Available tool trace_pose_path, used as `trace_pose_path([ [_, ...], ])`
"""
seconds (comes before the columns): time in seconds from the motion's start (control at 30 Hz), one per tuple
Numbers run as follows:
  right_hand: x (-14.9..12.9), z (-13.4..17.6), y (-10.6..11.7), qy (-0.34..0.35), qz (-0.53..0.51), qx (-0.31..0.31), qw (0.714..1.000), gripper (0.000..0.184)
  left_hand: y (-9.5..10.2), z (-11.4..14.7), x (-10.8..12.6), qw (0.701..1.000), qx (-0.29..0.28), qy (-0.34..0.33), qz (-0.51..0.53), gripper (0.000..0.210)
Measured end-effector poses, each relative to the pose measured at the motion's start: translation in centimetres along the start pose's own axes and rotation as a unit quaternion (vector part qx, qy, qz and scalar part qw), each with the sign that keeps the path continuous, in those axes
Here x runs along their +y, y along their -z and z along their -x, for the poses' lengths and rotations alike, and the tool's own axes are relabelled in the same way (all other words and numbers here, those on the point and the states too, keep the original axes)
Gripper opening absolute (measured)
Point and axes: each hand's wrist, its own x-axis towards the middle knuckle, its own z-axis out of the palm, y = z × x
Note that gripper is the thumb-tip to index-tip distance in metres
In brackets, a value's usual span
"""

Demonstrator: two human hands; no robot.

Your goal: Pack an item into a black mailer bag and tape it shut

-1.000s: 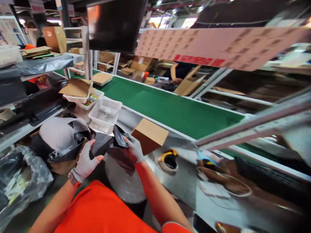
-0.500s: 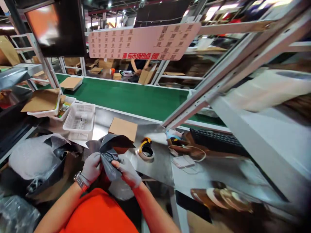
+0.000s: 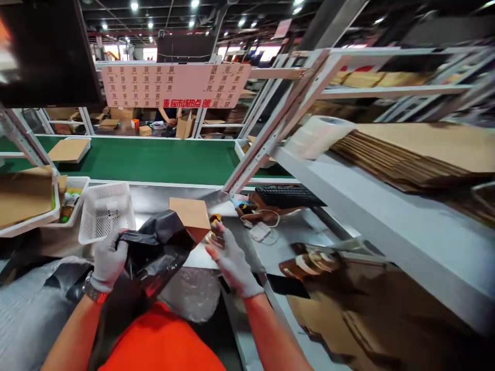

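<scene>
My gloved left hand [image 3: 107,260] grips the top edge of a black plastic mailer bag [image 3: 154,255] that hangs open over the front of the steel bench. My gloved right hand [image 3: 231,263] is off the bag, fingers spread, just right of a small brown cardboard box [image 3: 190,215] standing on the bench. A yellow tape roll [image 3: 215,220] peeks out behind the right hand's fingertips.
A white perforated basket [image 3: 105,211] and trays with cardboard [image 3: 27,198] sit at the left. A green conveyor belt [image 3: 154,159] runs behind the bench. A keyboard [image 3: 288,196], cables and flat cardboard stacks on a shelf [image 3: 410,154] are at the right. Another person works beyond the belt.
My right hand has let go of the black bag and moved right, toward the box. The left hand keeps its hold. My head has turned to the right.
</scene>
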Motion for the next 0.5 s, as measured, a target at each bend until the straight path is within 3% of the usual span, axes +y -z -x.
trace_pose_path([
  [0.03, -1.4, 0.3, -1.2, 0.087, 0.037, -0.004, 0.996, 0.103, 0.1, -0.3, 0.2, 0.999, -0.036, -0.031, 0.005, 0.036],
  [0.1, -4.4, 0.6, -4.1, 0.251, 0.126, -0.045, 0.959, 0.118, -0.1, -0.5, 1.0, 0.988, -0.117, -0.098, 0.013, 0.036],
  [0.2, -7.4, -0.5, -8.8, 0.376, 0.213, -0.115, 0.895, 0.106, -0.5, -0.2, 1.9, 0.954, -0.231, -0.191, 0.004, 0.034],
  [0.27, -7.8, -2.0, -10.9, 0.374, 0.212, -0.166, 0.888, 0.088, -0.5, -0.1, 2.0, 0.933, -0.276, -0.231, -0.010, 0.031],
  [0.37, -6.5, -4.0, -11.9, 0.332, 0.225, -0.197, 0.894, 0.056, -0.1, -0.7, 1.3, 0.927, -0.280, -0.248, -0.028, 0.029],
  [0.5, -3.8, -6.0, -10.7, 0.277, 0.325, -0.148, 0.892, 0.053, 1.1, -2.0, -0.2, 0.936, -0.257, -0.233, -0.054, 0.029],
])
